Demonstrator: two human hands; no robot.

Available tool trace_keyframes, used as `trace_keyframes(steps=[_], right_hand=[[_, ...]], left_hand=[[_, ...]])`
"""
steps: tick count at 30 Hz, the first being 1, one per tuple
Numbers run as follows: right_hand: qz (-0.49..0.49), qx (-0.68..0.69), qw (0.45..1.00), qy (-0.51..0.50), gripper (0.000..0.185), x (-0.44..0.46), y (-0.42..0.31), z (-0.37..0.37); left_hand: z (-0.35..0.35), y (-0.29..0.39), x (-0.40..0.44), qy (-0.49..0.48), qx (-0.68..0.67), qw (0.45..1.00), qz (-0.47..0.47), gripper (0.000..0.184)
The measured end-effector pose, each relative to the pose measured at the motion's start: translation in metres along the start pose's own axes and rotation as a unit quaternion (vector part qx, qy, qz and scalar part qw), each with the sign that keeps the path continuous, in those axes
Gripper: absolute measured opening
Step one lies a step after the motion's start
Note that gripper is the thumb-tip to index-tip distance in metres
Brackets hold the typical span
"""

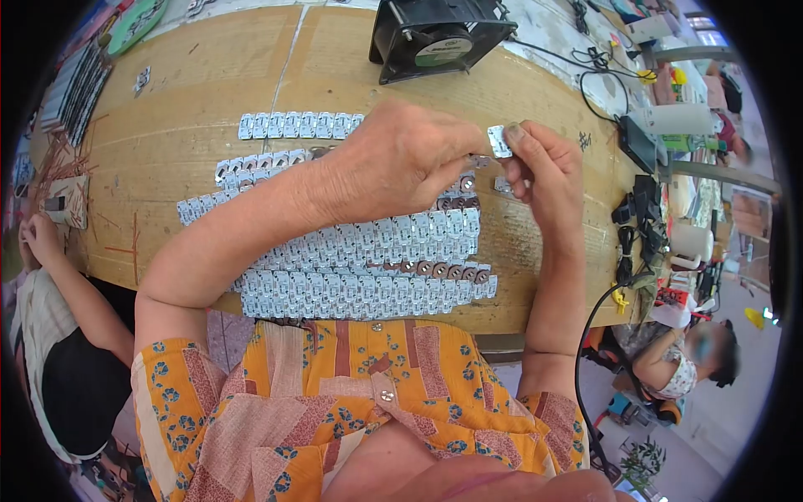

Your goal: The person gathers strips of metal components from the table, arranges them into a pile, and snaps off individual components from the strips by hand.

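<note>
My right hand [548,163] pinches a small silvery metal plate [499,141] between thumb and fingers, above the wooden table. My left hand [406,159] is closed just to its left, its fingertips close to the plate; what they hold, if anything, is hidden. Beneath my left hand and forearm lie overlapping rows of similar metal plates [368,243], some showing round brown parts. A separate straight row [293,125] lies farther back, partly covered by my left hand. Another small plate [503,184] rests on the table beside my right hand.
A black fan [442,38] stands at the back. Cables and a black box [640,144] line the right edge. Stacked dark strips [79,92], a green plate [136,25] and thin reddish sticks [134,248] are at left. A co-worker's hands [40,240] are at far left.
</note>
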State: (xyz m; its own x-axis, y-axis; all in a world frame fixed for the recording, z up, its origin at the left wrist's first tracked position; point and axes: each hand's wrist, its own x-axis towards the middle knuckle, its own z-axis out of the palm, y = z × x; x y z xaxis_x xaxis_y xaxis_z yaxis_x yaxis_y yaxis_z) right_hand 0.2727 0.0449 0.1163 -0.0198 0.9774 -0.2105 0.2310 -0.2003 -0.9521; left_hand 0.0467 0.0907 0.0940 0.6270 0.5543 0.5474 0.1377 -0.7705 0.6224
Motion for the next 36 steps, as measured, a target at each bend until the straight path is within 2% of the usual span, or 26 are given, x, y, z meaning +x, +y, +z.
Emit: trace_keyframes(steps=[3,6,9,12,15,18,21,24,27,30,33,36], right_hand=[[-0.049,-0.223,0.971,-0.067,0.031,0.004,0.011,-0.021],[-0.117,-0.453,0.88,-0.076,0.028,-0.001,0.004,-0.028],[-0.082,-0.384,0.92,-0.013,0.026,-0.009,-0.009,-0.024],[-0.076,-0.265,0.961,-0.037,0.025,-0.014,-0.021,-0.015],[-0.147,-0.355,0.923,-0.021,0.026,-0.011,-0.009,-0.019],[-0.087,-0.429,0.898,-0.034,0.028,-0.005,-0.003,-0.027],[-0.022,-0.338,0.94,-0.03,0.029,-0.003,-0.001,-0.03],[0.006,-0.362,0.932,-0.012,0.031,-0.004,-0.005,-0.027],[-0.011,-0.361,0.933,0.004,0.033,0.0,0.004,-0.031],[0.071,-0.291,0.954,0.022,0.033,-0.004,-0.013,-0.024],[-0.023,-0.418,0.908,0.008,0.034,0.011,0.017,-0.04],[-0.033,-0.389,0.92,0.002,0.033,0.011,0.012,-0.043]], left_hand=[[0.007,-0.005,-0.002,0.018,0.018,1.0,-0.014,0.02],[0.005,-0.008,-0.002,0.018,0.04,0.999,-0.03,0.02],[0.004,-0.004,-0.003,-0.003,0.004,0.997,-0.081,0.018],[-0.003,0.0,-0.001,-0.035,-0.059,0.989,-0.131,0.018],[-0.006,-0.001,0.0,-0.037,-0.072,0.988,-0.134,0.018],[-0.007,-0.003,0.0,-0.025,-0.047,0.992,-0.111,0.018],[-0.003,-0.005,-0.002,-0.014,-0.039,0.996,-0.081,0.017],[-0.004,-0.005,-0.003,-0.019,-0.038,0.996,-0.079,0.017],[-0.002,-0.006,-0.003,-0.018,-0.03,0.997,-0.072,0.016],[-0.001,-0.006,-0.004,-0.026,-0.028,0.996,-0.075,0.015],[0.0,-0.006,-0.004,-0.027,-0.034,0.996,-0.077,0.015],[-0.001,-0.006,-0.004,-0.028,-0.036,0.996,-0.077,0.015]])
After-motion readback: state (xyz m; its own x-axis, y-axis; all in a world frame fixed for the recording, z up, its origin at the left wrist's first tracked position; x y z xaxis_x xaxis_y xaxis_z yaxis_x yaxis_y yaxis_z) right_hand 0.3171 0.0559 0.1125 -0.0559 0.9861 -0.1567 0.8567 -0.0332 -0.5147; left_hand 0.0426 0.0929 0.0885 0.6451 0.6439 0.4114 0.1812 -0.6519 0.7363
